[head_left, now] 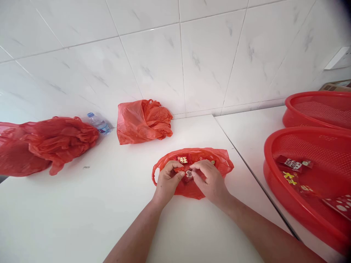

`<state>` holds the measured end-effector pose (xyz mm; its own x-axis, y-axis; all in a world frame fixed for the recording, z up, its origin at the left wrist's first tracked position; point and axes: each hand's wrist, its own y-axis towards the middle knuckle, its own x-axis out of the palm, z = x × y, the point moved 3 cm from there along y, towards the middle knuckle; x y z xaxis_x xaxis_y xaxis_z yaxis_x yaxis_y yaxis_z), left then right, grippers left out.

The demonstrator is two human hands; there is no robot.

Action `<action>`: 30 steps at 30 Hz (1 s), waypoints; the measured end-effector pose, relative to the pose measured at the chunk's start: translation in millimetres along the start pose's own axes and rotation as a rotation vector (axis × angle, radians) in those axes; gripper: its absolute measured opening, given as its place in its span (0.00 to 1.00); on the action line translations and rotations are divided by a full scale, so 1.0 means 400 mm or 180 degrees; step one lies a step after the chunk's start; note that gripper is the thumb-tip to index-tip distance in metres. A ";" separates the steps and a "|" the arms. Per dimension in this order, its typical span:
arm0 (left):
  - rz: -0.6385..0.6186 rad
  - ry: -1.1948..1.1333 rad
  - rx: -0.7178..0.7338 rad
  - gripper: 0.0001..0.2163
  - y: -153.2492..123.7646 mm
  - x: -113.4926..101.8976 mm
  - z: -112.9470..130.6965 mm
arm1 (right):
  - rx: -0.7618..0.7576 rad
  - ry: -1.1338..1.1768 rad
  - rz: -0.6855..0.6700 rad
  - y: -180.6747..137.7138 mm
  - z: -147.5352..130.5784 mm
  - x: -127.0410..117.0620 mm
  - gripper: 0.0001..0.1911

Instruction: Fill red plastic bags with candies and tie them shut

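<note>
A red plastic bag [192,190] lies on the white table with its mouth spread. Inside it is a red snack packet [182,159] with pale yellow characters. My left hand [168,180] is closed in a pinch at a small red packet [189,174] with a white round print, over the bag. From the other side, the thumb and fingertips of my right hand [210,179] pinch at the same small packet. Fingers cover part of it, so its full shape is hidden.
Two red plastic baskets [270,146] stand at the right, the nearer one holding several snack packets [290,177]. A bunched red bag [144,122] rests against the tiled wall. Another red bag [63,142] and a clear bottle [100,124] are at the left.
</note>
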<state>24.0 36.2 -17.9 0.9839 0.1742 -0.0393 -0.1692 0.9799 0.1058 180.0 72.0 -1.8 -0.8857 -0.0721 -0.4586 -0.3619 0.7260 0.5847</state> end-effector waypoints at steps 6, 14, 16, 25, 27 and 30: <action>-0.0078 -0.0397 -0.0271 0.08 -0.002 0.004 0.007 | 0.0134 -0.0274 -0.0528 -0.005 0.011 0.025 0.06; -0.0173 -0.0404 -0.0193 0.07 -0.001 0.006 0.009 | -0.0053 -0.0057 -0.0501 -0.008 0.011 0.034 0.09; -0.0228 -0.0287 -0.0204 0.07 0.000 0.008 0.010 | -0.0106 -0.0071 -0.0462 -0.007 0.012 0.030 0.08; -0.0209 0.0450 0.0072 0.07 -0.009 0.010 0.019 | -0.0075 -0.0202 -0.0478 0.000 0.011 0.021 0.09; 0.0092 0.0709 0.0098 0.06 -0.009 0.005 0.015 | 0.0035 -0.0327 -0.0362 0.008 0.017 0.010 0.10; 0.0422 0.1360 0.0272 0.06 -0.005 -0.002 0.012 | 0.0208 -0.0679 -0.0162 0.020 0.039 -0.012 0.11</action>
<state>24.0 33.8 -13.3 0.8393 0.3398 -0.4245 -0.2693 0.9380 0.2184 185.9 88.8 -5.6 -0.7827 0.0316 -0.6216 -0.3787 0.7684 0.5159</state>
